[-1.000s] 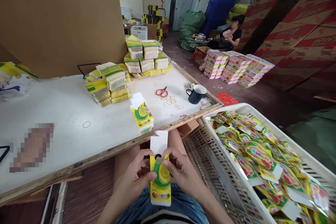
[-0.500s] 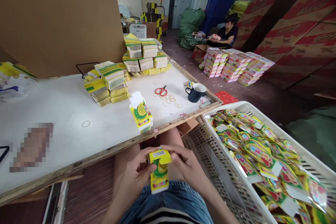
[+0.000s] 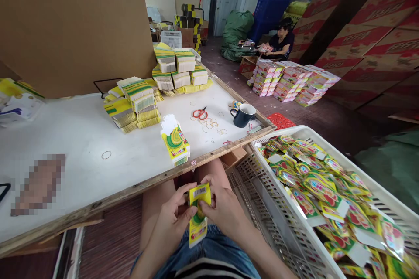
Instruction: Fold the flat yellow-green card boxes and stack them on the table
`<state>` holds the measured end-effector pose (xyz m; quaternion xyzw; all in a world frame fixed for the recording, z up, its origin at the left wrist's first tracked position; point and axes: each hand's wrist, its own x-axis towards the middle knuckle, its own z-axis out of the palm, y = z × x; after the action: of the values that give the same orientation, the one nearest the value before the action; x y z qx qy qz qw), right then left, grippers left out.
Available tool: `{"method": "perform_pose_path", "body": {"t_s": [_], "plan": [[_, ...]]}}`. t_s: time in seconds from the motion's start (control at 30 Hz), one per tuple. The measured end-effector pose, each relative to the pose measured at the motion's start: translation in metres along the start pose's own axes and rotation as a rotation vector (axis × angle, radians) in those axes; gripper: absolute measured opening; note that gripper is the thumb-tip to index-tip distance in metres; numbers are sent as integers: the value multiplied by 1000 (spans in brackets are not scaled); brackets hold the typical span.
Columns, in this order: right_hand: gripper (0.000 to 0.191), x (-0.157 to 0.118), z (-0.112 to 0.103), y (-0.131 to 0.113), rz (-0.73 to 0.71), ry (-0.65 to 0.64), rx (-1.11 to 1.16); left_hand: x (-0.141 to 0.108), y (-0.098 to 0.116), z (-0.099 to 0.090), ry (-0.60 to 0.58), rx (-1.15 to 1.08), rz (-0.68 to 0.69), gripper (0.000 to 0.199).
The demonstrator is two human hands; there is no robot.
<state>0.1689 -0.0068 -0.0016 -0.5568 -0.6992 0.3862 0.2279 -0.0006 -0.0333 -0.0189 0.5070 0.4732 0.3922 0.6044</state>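
Over my lap, a small yellow-green printed carton [image 3: 198, 229] is held between both hands, its barcode end up. My left hand [image 3: 176, 214] grips its left edge, thumb on the front. My right hand [image 3: 222, 202] closes on its right side, the thumb pressing the front below the barcode. What the carton contains is hidden. Just beyond, a small pile of similar flat cartons [image 3: 176, 141] lies at the table's near edge. To my right stands a white plastic crate [image 3: 303, 130] heaped with green and yellow printed packets [image 3: 322, 192].
On the white table [image 3: 78, 135] are stacks of bundled cartons [image 3: 135, 96], red-handled scissors [image 3: 200, 113], rubber bands [image 3: 211, 123] and a dark mug [image 3: 242, 115]. Pink boxes [image 3: 291, 80] stand on the floor near a seated person [image 3: 278, 45]. Big cardboard boxes [image 3: 369, 39] line the right side.
My right fingers have folded in, and the thumb now presses the carton's front where a yellow flap stuck out. The carton has tilted slightly. The seated person's hands have shifted a little.
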Motion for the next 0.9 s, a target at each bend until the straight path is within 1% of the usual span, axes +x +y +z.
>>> {"method": "perform_pose_path", "body": {"t_s": [0.1,0.2,0.27,0.37,0.4,0.43,0.47,0.5,0.53,0.57,0.6,0.63,0.67,0.7,0.73,0.77,0.83,0.9], "plan": [[37,-1,-6,5,-82,9,81,1,2,-2,45,-31,18,44],[24,-2,-12,11,-175,81,227,3,5,-4,71,-61,30,42],[18,-3,-11,13,-176,150,359,6,8,0,65,-96,34,38],[14,-7,-10,14,-152,202,552,10,14,17,39,-143,54,32],[13,-10,-14,16,-146,216,560,12,16,23,16,-141,63,32],[14,-13,-21,19,-145,240,519,14,18,27,-12,-124,76,32],[16,-17,-33,23,-132,291,430,18,20,28,-29,-87,100,34],[19,-22,-48,28,-99,377,303,22,22,26,-21,-19,138,37],[22,-28,-67,35,-62,502,140,28,24,21,21,87,191,40],[26,-36,-88,42,48,706,-59,35,26,13,93,225,254,43],[31,-43,-109,50,150,927,-257,43,27,1,189,402,315,45],[36,-50,-128,58,200,1043,-434,52,29,-12,292,586,367,47],[40,-56,-144,64,215,1068,-566,60,29,-26,355,772,404,49],[44,-60,-154,70,235,1073,-616,69,30,-39,388,937,402,48],[46,-62,-159,75,257,1033,-599,77,31,-50,391,996,399,42],[47,-61,-157,79,274,973,-529,83,31,-60,384,1043,393,33],[45,-51,-139,81,285,832,-307,92,33,-71,353,1080,386,24],[39,-33,-109,76,225,708,-115,97,34,-73,331,1124,393,25]]}}
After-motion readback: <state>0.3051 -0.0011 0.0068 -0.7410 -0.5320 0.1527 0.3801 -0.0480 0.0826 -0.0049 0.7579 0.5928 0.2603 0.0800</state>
